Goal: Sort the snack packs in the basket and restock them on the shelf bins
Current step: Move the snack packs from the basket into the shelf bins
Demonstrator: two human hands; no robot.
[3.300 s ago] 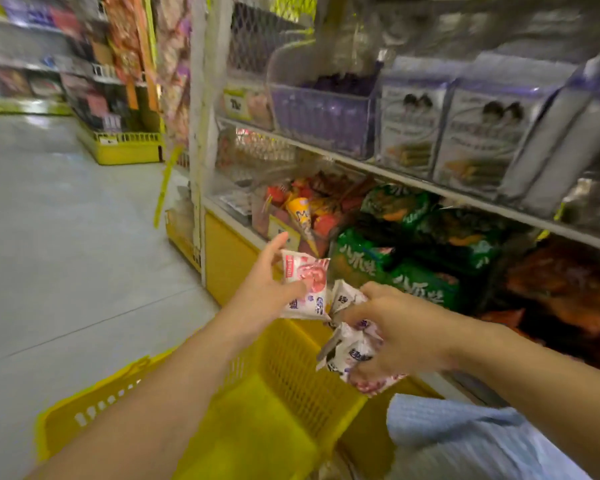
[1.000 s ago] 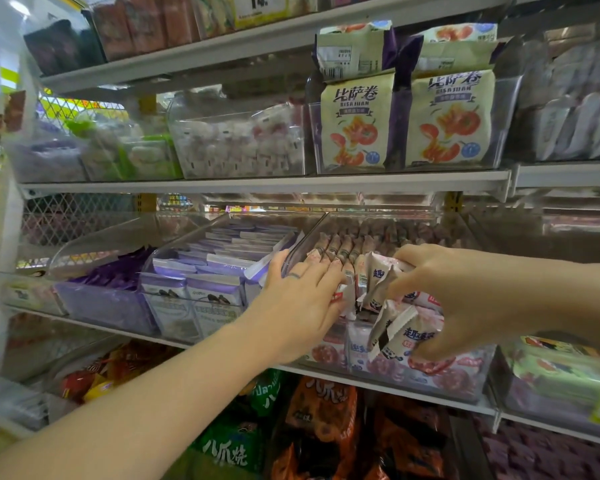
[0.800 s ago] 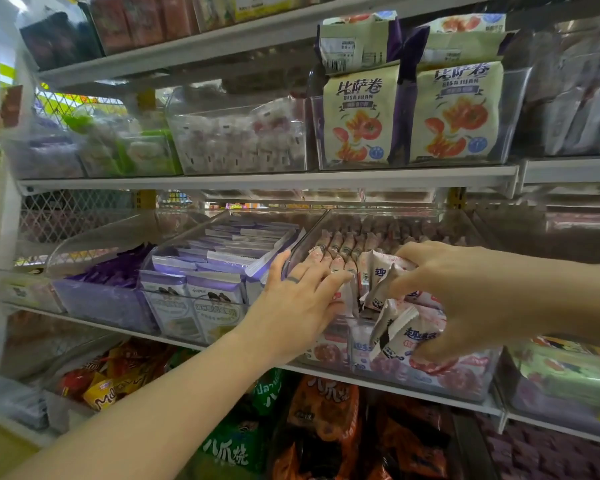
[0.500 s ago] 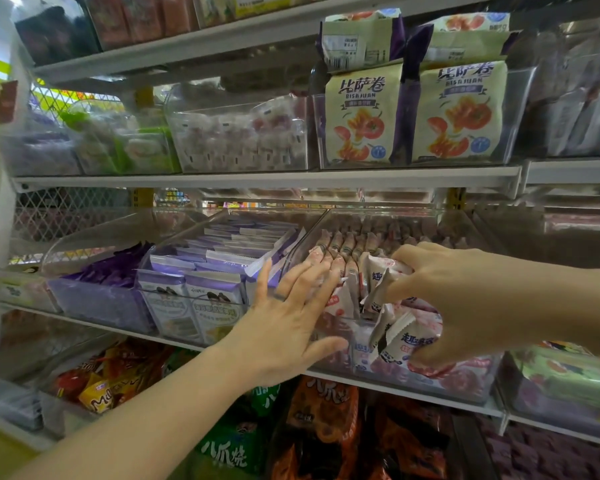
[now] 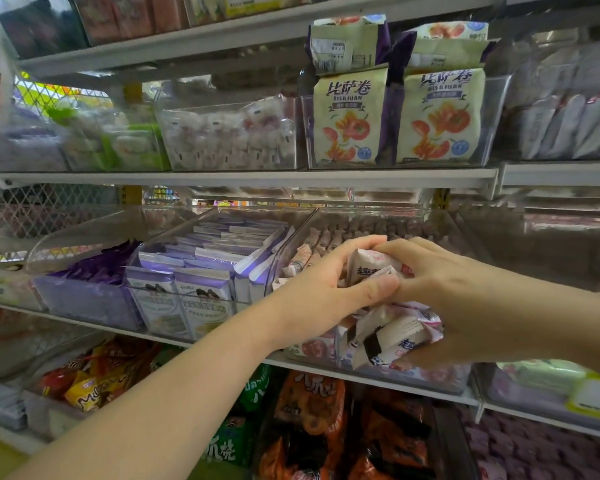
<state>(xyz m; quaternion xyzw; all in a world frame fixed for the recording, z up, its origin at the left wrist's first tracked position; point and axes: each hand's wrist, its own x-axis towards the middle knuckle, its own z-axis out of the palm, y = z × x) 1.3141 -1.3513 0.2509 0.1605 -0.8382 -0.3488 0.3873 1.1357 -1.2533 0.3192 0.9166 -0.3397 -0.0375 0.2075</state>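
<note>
Pink-and-white wrappers fill both hands at the front of the middle shelf [image 5: 326, 369]. The left hand [image 5: 321, 292] reaches in from the lower left, its grip clamped on a single snack pack [image 5: 366, 266]: the thumb presses the pack's lower edge and the curled fingers lie over its top. The right hand [image 5: 465, 299] comes in from the right, and its fingertips touch the same pack from the other side. Lower in that hand, the grip is closed round a bundle of packs [image 5: 392, 336], several of the same wrappers crumpled together against the palm. Both hands hover over the front end of a clear bin [image 5: 440, 377], where more of these packs stand in rows [image 5: 326, 239] running back toward the rear wall.

Below the shelf lie orange bags [image 5: 312, 407] and green bags [image 5: 255, 393]. Just left of the clear bin sits a second bin packed with white-and-lilac packets [image 5: 205, 258], and further left is a third holding dark purple wrappers [image 5: 94, 266]. On the upper shelf [image 5: 257, 178], a clear tub holds small white sweets [image 5: 229, 133]. Beside it stand two cream pizza-roll bags [image 5: 352, 116] printed with tomatoes. More bags lie on top of them. Pale packets at the far right are too blurred to tell.
</note>
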